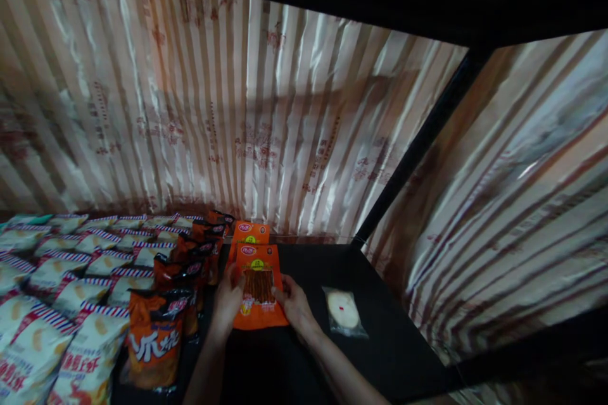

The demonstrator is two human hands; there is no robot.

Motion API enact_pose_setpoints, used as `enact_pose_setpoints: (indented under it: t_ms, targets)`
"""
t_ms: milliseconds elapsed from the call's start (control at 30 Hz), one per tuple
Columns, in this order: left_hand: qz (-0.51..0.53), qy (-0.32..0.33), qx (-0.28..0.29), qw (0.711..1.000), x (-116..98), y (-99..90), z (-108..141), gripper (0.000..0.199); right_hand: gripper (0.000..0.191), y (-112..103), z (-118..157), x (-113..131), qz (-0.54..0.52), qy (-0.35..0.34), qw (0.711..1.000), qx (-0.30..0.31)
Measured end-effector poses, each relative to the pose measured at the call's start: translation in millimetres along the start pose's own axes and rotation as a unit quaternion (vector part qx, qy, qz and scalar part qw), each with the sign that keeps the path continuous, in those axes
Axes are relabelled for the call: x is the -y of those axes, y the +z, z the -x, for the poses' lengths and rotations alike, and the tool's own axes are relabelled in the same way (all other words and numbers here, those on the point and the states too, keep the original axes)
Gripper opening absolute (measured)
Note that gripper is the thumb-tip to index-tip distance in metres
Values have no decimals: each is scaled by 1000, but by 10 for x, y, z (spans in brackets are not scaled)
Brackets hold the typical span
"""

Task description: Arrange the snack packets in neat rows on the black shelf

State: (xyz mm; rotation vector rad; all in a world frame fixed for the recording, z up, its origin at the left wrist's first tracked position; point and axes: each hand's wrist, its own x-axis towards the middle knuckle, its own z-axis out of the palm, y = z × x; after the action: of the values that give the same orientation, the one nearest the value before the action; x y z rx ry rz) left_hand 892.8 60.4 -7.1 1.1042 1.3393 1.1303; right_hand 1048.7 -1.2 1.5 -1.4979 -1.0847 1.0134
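Observation:
Between my two hands is a flat orange snack packet (259,316) with a clear window showing brown sticks. My left hand (228,297) grips its left edge, and my right hand (294,307) grips its right edge, thumb on the front. Just behind it, partly covered, lies another orange packet (251,230) of the same look. Right of my right hand, a round white item in a clear wrapper (343,310) lies on the black table surface (380,348).
Rows of white snack bags (80,354) with striped tops fill the left side. Beside them runs a column of orange and black bags (154,342). Striped sheeting (285,107) hangs behind the table, and a black slanted pole (418,145) rises at the back right corner.

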Motion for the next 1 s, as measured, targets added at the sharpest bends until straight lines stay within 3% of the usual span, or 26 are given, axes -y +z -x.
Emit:
enact_pose_setpoints:
  t_ms: [233, 600, 833, 1000]
  targets:
    - [-128, -1, -4, 992, -119, -47, 78, 37, 30, 143, -285, -128, 26, -8, 1000, -12]
    - [-217, 70, -5, 974, -147, 1, 138, 39, 24, 178, -375, -103, 180, -12, 983, -34]
    - [-264, 52, 5, 963, -138, 30, 132, 39, 26, 128, -455, -96, 213, -8, 976, -38]
    - [-360, 32, 52, 931, -190, 46, 136, 43, 26, 68, -541, -99, 246, -1, 968, -45]
